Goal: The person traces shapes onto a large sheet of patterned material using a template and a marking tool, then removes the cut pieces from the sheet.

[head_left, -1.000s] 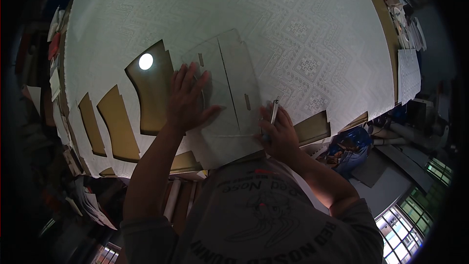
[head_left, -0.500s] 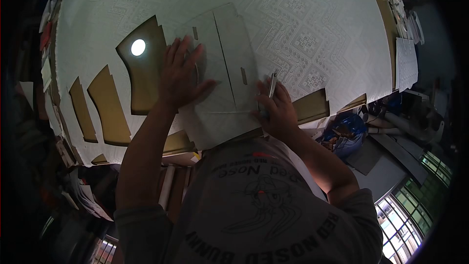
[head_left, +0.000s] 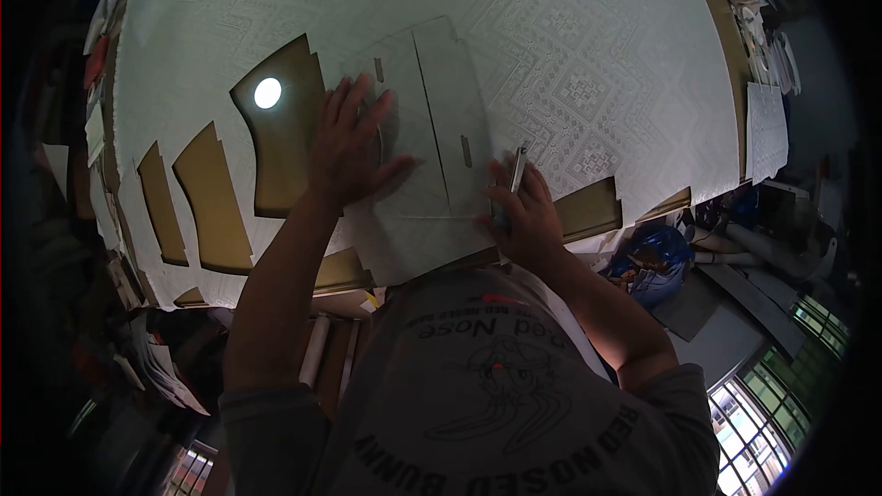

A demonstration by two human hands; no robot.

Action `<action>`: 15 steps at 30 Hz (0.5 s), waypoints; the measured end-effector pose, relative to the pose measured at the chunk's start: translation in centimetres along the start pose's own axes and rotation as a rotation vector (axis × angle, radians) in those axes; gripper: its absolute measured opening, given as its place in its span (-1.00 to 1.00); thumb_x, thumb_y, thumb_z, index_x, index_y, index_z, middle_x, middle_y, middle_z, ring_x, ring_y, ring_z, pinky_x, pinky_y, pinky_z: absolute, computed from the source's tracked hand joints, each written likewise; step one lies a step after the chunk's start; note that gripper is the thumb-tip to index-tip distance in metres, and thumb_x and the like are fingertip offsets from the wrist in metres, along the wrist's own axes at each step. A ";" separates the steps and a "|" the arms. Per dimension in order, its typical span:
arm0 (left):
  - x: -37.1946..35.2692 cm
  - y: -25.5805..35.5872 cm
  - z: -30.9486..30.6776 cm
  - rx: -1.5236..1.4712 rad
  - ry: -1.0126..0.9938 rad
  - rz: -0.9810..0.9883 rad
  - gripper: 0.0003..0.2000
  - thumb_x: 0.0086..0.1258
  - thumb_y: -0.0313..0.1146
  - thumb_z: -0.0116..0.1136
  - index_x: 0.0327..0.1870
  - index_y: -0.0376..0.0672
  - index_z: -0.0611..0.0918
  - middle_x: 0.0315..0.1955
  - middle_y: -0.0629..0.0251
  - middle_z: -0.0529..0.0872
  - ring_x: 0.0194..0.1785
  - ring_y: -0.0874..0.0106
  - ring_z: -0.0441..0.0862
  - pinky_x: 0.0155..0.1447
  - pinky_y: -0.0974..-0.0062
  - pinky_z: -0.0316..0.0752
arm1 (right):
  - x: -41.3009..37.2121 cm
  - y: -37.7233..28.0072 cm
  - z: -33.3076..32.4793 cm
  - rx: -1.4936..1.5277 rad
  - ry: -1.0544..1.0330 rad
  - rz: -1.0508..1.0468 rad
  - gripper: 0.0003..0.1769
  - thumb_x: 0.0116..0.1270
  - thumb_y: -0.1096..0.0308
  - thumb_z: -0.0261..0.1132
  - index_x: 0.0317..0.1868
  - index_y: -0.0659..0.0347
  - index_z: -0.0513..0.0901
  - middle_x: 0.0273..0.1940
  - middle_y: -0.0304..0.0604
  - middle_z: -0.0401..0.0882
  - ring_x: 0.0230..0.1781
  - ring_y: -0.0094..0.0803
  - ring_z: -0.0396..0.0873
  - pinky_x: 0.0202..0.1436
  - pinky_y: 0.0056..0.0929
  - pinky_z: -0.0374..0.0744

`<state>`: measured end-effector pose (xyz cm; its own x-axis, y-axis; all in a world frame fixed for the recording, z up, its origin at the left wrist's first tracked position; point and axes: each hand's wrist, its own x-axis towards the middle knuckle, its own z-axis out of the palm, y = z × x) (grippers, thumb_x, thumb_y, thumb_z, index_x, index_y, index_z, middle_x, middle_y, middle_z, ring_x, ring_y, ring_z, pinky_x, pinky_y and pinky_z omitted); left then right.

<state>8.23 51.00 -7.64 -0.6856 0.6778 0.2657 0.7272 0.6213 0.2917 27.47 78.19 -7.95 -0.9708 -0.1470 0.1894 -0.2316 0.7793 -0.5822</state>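
Note:
A clear, stiff template with a long dark centre slit and two short slots lies flat on white patterned fabric. My left hand rests on the template's left side, its fingers spread. Beside the lower right edge of the template, my right hand is closed around a slim silvery utility knife. One end of the knife points away from me; its lower end is hidden by my fingers.
Brown surface shows through curved cut-outs in the fabric, a large one left of my left hand and another right of my right hand. A blue plastic bag sits below the table's right edge. Papers hang at the right side.
The whole view has shifted slightly to the right. Both hands keep nearly the same places on and beside the template.

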 end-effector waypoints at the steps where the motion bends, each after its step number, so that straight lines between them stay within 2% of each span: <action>1: 0.0 0.0 0.1 0.002 0.007 0.003 -0.11 0.21 0.31 0.46 0.52 0.00 0.51 0.57 -0.04 0.32 0.61 -0.18 0.24 0.64 -0.20 0.15 | 0.0 0.0 0.0 -0.008 -0.003 0.001 -0.45 0.25 0.19 0.57 0.16 0.11 0.52 0.52 0.04 0.48 0.48 0.21 0.42 0.61 0.26 0.31; 3: 0.0 -0.1 0.1 0.002 0.012 0.005 -0.11 0.21 0.32 0.45 0.51 0.00 0.51 0.57 -0.03 0.32 0.61 -0.18 0.24 0.63 -0.20 0.15 | -0.1 0.1 0.0 -0.010 -0.007 -0.003 -0.44 0.25 0.19 0.57 0.16 0.11 0.52 0.51 0.05 0.47 0.48 0.22 0.41 0.61 0.27 0.31; 5: 0.0 0.0 0.1 0.004 0.014 0.005 -0.11 0.21 0.33 0.45 0.51 0.00 0.52 0.57 -0.03 0.32 0.61 -0.18 0.24 0.63 -0.21 0.16 | -0.1 0.0 0.0 0.022 -0.016 0.011 -0.43 0.24 0.25 0.58 0.19 0.09 0.51 0.54 0.08 0.45 0.57 0.24 0.33 0.61 0.30 0.29; 8: 0.1 0.0 0.0 0.001 0.001 -0.007 -0.10 0.19 0.32 0.47 0.51 0.01 0.52 0.57 -0.04 0.31 0.61 -0.19 0.23 0.62 -0.22 0.16 | 0.0 0.0 -0.1 0.013 0.000 -0.007 -0.45 0.27 0.19 0.55 0.17 0.12 0.51 0.52 0.07 0.45 0.50 0.25 0.37 0.58 0.30 0.32; 15: 0.2 0.4 -0.1 0.005 -0.022 -0.025 -0.07 0.15 0.28 0.53 0.54 0.03 0.49 0.59 -0.05 0.31 0.63 -0.21 0.21 0.64 -0.22 0.13 | 0.0 0.2 0.0 0.023 0.012 -0.013 -0.43 0.27 0.20 0.55 0.20 0.11 0.51 0.51 0.07 0.45 0.50 0.27 0.37 0.58 0.30 0.32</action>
<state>8.34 51.31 -7.35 -0.7029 0.6702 0.2381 0.7099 0.6401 0.2939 27.39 78.29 -8.05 -0.9669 -0.1497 0.2066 -0.2458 0.7634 -0.5973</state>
